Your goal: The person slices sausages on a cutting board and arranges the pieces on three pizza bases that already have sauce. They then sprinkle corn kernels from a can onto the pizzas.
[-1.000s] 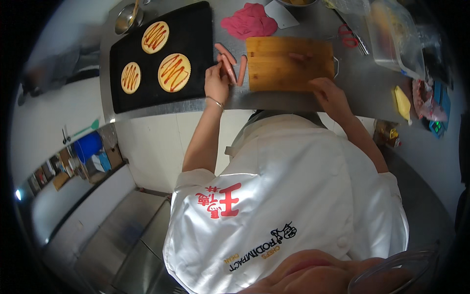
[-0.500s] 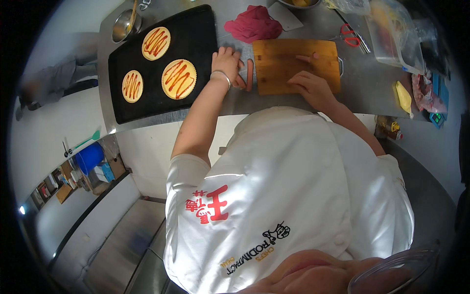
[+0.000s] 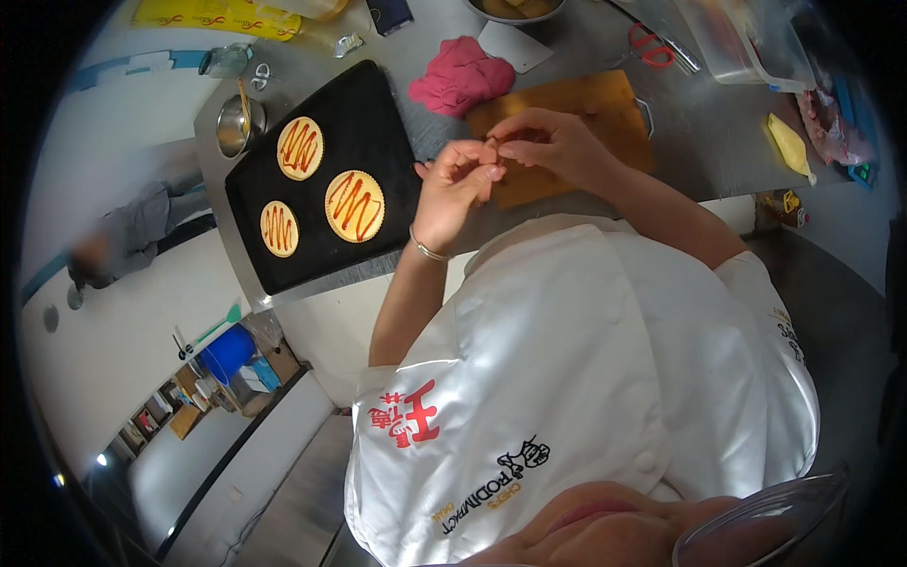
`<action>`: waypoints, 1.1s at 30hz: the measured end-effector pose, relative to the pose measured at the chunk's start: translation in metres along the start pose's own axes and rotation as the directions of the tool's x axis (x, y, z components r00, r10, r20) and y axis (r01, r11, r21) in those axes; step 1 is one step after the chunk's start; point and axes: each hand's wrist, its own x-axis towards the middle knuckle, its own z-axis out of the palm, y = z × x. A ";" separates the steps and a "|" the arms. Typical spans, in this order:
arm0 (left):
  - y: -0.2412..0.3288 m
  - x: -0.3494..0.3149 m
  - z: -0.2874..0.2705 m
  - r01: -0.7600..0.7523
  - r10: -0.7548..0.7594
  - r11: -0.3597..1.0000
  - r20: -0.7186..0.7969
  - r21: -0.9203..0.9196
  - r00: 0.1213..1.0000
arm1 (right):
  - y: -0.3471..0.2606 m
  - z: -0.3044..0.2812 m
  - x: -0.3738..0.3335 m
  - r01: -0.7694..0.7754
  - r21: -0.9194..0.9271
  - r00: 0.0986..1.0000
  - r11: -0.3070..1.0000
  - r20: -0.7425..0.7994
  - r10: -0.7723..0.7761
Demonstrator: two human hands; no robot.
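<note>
Over the left edge of the wooden cutting board [image 3: 619,118], my two hands meet around a short pinkish sausage [image 3: 489,152]. My left hand [image 3: 448,200], with a bangle at its wrist, grips it from the left with bent fingers. From the right, my right hand [image 3: 559,147] pinches its upper end between thumb and fingertips. My fingers cover part of the sausage. Left of my hands lies a black baking tray [image 3: 367,113] bearing three round crusts [image 3: 355,206] with red sauce zigzags.
A crumpled pink cloth [image 3: 461,77] and a white scraper [image 3: 515,45] lie behind the board. Red-handled scissors [image 3: 652,45] and a yellow piping bag [image 3: 790,146] are to the right. A metal bowl [image 3: 233,132] stands left of the tray. Another person [image 3: 132,231] is at far left.
My left hand has risen from the sausages on the table, and my right hand has left the board to join it. Both now hold a sausage. The whole view has shifted and tilted.
</note>
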 end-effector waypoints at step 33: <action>0.003 -0.024 0.026 -0.068 0.075 0.936 -0.006 0.345 0.997 | -0.025 -0.016 -0.023 0.176 -0.422 0.982 0.889 0.144 -0.125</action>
